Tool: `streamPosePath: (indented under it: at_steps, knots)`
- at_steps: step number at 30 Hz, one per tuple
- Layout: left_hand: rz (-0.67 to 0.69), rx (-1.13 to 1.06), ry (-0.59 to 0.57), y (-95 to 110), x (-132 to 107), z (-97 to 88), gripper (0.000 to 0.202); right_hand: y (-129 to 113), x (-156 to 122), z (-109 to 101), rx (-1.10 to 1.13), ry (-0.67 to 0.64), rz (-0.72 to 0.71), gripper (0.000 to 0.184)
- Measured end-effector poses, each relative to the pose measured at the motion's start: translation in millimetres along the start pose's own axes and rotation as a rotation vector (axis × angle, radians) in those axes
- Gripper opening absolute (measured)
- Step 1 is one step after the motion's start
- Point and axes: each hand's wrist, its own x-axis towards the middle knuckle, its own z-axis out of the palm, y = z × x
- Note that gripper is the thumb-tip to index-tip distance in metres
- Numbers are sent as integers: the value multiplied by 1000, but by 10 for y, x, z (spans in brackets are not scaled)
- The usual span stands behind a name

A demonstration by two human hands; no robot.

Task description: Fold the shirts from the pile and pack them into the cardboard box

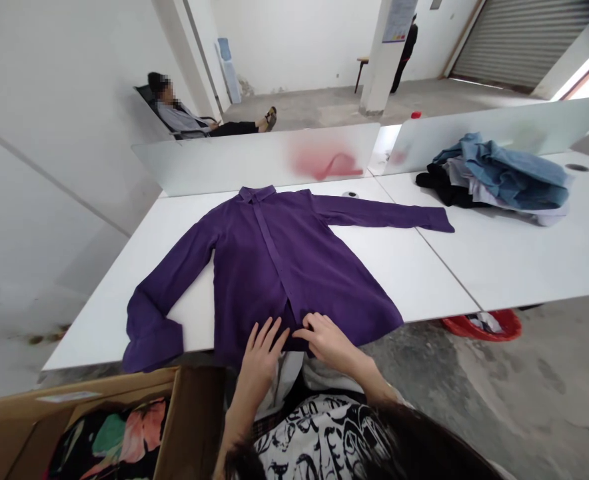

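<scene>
A purple long-sleeved button-front shirt [274, 267] lies flat on the white counter [404, 267], collar at the far side and hem at the near edge. Its right-hand sleeve extends across the seam onto the adjoining counter section. Its left-hand sleeve runs toward the near edge, with the cuff end lying in a wide fold at the near left corner of the shirt.

The left hand [260, 357] is open, with the fingers [269, 333] spread and their tips on the shirt's near hem area. The right hand [327, 341] lies on the same area, just beside the left hand, with the fingers [314, 323] slightly curved. Whether they pinch the cloth cannot be determined from this view.

A heap of denim, black and pale garments [494, 180] rests on the counter at far right, beyond the right-hand cuff. Frosted partition panels [214, 163] stand along the far edge, one bearing a red smear. A cardboard box [194, 413] containing floral fabric [109, 433] sits at near left. A red basket [479, 325] stands on the floor beyond the counter's right edge. In the background, a person reclines in a chair [174, 110] at far left, and another person [404, 57] stands beside a pillar.
</scene>
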Motion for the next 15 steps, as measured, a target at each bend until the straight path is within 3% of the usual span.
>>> streamPosePath:
  at_steps: [4, 9, 11, 15]
  knots:
    - [-241, -186, 164, -152, -121, -69, 38, -13, 36, -3, 32, -38, 53, 30]
    - [-616, -369, 362, -94, -143, -223, 24, 40, 35, -31, 40, -48, 35, 19]
    - [-628, -370, 379, -67, -107, -248, 25, 45, 34, -30, 25, -58, 33, 22]
    - [-388, -272, 238, -79, -72, -192, 34, 46, 23, -35, -61, -101, -23, 27]
